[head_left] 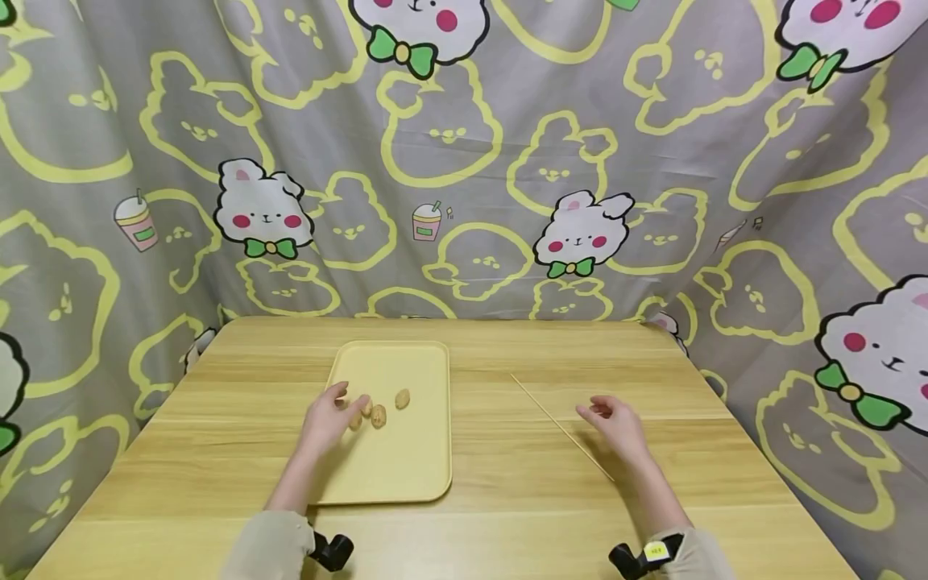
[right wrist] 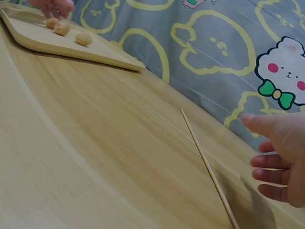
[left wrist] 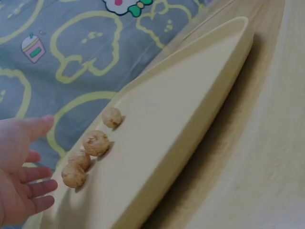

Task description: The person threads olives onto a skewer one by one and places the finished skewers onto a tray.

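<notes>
Several small, round, light-brown balls with a mottled, bumpy surface, among them a ball (head_left: 379,416) and another ball (head_left: 402,399), lie on a pale yellow tray (head_left: 391,467). My left hand (head_left: 328,417) hovers over the tray's left side, its fingers loosely spread beside the nearest ball (left wrist: 74,175); nothing is in its grasp. On the wooden table to the tray's right lies a thin bamboo skewer (head_left: 558,423), slanting toward me. Just right of that skewer (right wrist: 205,160), my right hand (head_left: 615,427) is held above the table with relaxed fingers and no object in them.
The wooden table (head_left: 500,532) ends at a grey patterned curtain (head_left: 464,177) that hangs behind it and along both sides. The tray's raised rim (head_left: 451,435) faces the skewer. Black camera mounts are strapped at both wrists.
</notes>
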Demonstrator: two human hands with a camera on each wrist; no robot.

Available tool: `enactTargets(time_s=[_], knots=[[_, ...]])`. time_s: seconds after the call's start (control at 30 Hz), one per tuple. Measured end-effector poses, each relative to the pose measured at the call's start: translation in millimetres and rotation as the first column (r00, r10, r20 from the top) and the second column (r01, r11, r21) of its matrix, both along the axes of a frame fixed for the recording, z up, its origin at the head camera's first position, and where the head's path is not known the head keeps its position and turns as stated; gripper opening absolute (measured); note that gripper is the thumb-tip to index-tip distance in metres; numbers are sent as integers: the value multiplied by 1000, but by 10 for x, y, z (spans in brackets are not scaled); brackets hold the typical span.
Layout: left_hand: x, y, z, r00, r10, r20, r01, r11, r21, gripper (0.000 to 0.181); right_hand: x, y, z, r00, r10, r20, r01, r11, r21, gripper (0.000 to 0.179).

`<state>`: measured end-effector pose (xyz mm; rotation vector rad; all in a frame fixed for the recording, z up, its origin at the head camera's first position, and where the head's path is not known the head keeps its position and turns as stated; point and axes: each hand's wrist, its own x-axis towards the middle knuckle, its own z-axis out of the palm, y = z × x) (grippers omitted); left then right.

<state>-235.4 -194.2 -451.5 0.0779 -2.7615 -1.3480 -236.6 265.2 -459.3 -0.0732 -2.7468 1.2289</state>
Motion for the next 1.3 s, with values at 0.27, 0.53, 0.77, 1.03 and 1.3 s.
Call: enactTargets(time_s=[0.27,0.53,0.77,1.03,1.3], knots=[[65,12,-97,999,35,33,-37,998,43,61,98,-29,-88,998,38,52,-40,998,54,42],[67,63,-175,999,52,-10,-52,999,-13,46,175,-104,-115,995,79,66,-85,991,100,29],[44,76,-192,998,49,-37,-51,997,-51,38,205,-104,-100,994,90,56,-98,983,153,16],[43,72,-193,996,62,-63,-65,997,-51,33,222,-74,-101,997,73,23,-76,978,194,6],[65,72,-149,998,54,-46,-53,999,7,32,215,-22,-143,995,103,-13,-95,954,285,9]])
